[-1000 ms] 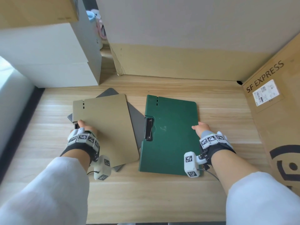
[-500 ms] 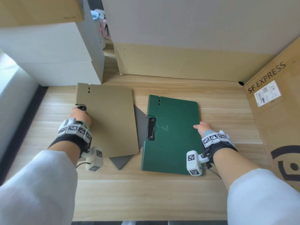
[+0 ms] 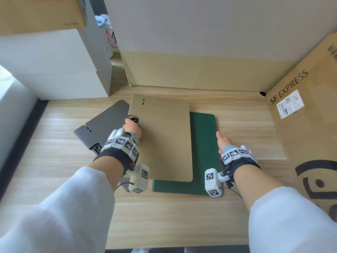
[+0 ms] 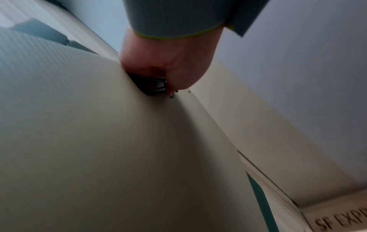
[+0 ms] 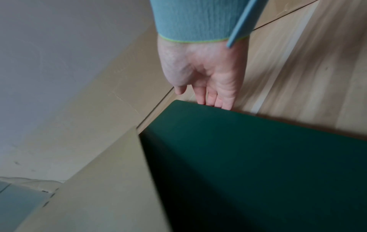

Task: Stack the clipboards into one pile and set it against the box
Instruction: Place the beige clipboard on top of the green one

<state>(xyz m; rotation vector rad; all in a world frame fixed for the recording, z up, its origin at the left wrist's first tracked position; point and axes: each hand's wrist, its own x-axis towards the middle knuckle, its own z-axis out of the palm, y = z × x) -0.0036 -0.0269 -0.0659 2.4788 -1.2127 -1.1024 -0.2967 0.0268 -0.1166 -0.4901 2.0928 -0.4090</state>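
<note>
The left hand [image 3: 132, 129] grips the tan clipboard [image 3: 164, 137] at its black clip [image 3: 134, 119], fingers curled round the clip on the board's nine o'clock edge; the left wrist view shows the hand [image 4: 168, 67] closed on that clip [image 4: 152, 87]. The right hand [image 3: 222, 143] has its fingers straight, their tips touching the three o'clock edge of the green clipboard [image 3: 204, 143]; in the right wrist view the fingertips [image 5: 216, 102] rest against that edge of the green board [image 5: 258, 157].

The tan clipboard lies over most of the green one, leaving green strips uncovered toward three and six o'clock. A grey clipboard [image 3: 104, 125] lies at nine o'clock of the pair, skewed, its far corner tucked under the tan board.

All three sit on a wooden table [image 3: 164, 216]. At three o'clock stands a cardboard box [image 3: 306, 125] printed SF EXPRESS, well apart from the green board. At twelve o'clock stands a large cardboard panel [image 3: 200, 73], and at ten o'clock a white box [image 3: 54, 66].
</note>
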